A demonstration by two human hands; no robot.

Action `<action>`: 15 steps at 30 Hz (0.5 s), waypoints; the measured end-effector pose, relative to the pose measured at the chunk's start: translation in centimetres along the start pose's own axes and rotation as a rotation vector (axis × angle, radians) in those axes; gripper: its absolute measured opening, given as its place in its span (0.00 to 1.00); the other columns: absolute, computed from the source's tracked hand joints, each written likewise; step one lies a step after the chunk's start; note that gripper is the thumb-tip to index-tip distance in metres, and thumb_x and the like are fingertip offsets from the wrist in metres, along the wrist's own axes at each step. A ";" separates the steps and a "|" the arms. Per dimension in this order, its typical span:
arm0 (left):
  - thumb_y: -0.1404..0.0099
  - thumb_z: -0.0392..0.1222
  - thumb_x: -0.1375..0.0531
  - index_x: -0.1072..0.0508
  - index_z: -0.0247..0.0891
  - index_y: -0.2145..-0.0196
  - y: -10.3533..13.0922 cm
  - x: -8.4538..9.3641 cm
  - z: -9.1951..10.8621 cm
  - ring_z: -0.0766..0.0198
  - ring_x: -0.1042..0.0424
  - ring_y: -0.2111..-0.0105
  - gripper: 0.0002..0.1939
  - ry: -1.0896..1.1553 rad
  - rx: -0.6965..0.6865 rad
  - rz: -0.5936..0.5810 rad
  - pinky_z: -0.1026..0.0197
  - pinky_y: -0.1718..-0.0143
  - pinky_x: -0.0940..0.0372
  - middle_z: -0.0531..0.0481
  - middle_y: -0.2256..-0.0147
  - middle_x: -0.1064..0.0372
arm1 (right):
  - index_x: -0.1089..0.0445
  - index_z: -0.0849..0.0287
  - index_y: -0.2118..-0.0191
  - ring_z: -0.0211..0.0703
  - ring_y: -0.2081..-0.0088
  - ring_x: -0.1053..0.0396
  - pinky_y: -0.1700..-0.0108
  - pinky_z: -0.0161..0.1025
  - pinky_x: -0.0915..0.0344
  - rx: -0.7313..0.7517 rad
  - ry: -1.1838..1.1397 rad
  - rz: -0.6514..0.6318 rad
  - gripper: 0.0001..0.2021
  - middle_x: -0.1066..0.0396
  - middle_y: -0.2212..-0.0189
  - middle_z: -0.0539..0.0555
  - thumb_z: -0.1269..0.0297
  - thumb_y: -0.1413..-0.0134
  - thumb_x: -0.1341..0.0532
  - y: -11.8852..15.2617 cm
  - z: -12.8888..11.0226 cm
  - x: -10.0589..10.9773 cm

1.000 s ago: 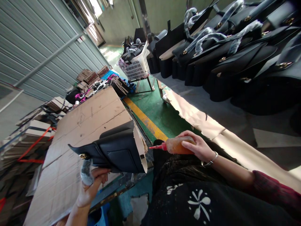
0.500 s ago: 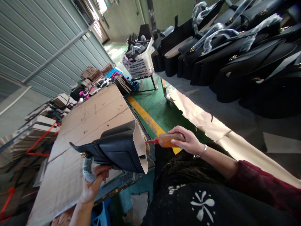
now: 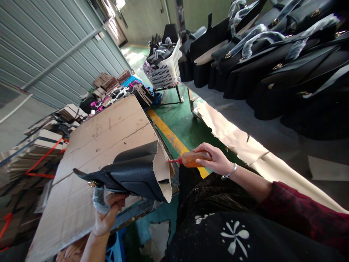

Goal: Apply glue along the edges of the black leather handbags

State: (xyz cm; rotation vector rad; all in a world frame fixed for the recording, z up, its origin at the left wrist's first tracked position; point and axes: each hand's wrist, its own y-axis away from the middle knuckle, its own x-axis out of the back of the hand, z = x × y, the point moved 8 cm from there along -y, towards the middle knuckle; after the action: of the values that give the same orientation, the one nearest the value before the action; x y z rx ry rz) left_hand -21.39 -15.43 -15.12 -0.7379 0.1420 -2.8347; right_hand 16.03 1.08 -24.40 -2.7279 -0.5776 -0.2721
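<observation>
A black bag (image 3: 133, 174) lies on its side in the air over the near edge of the cardboard-topped table, its beige bottom end (image 3: 161, 169) facing right. My left hand (image 3: 110, 214) grips it from below, beside the plastic-wrapped handle (image 3: 100, 199). My right hand (image 3: 215, 159) is closed around an orange bottle (image 3: 193, 159) with a red nozzle. The nozzle's thin tip points left and reaches the edge of the bag's beige end; whether it touches cannot be made out.
Cardboard (image 3: 103, 142) covers the table. Stacked pieces (image 3: 43, 145) with orange straps stand at the left. Many black bags (image 3: 261, 72) fill a raised surface at the right. A white basket (image 3: 165, 72) of bags stands behind, beyond the yellow floor line (image 3: 169, 133).
The bag's flap end has moved slightly left and the bag has turned a little. My right hand and the bottle have shifted slightly left and up. The view has shifted slightly.
</observation>
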 end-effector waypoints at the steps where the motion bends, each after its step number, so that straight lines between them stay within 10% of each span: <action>1: 0.45 0.36 0.38 0.19 0.35 0.69 -0.1 -0.5 0.6 0.62 0.33 0.82 0.07 -0.040 -0.060 -0.045 0.61 0.81 0.35 0.47 0.81 0.31 | 0.30 0.54 0.61 0.47 0.66 0.30 0.64 0.43 0.33 -0.001 0.002 -0.006 0.12 0.28 0.67 0.55 0.52 0.46 0.36 0.0 0.0 0.0; 15: 0.44 0.38 0.36 0.18 0.39 0.68 0.1 -0.5 0.4 0.64 0.34 0.84 0.07 0.164 -0.092 -0.008 0.62 0.84 0.37 0.45 0.76 0.24 | 0.29 0.56 0.61 0.48 0.66 0.28 0.64 0.42 0.31 -0.084 -0.084 -0.035 0.14 0.26 0.66 0.56 0.51 0.46 0.36 2.7 -0.8 0.7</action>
State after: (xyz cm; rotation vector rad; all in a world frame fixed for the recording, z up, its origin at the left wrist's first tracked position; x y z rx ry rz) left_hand -20.75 -15.44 -15.03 -0.5236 0.2977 -2.9109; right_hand 17.68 -1.28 -24.28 -2.8237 -0.6508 -0.1945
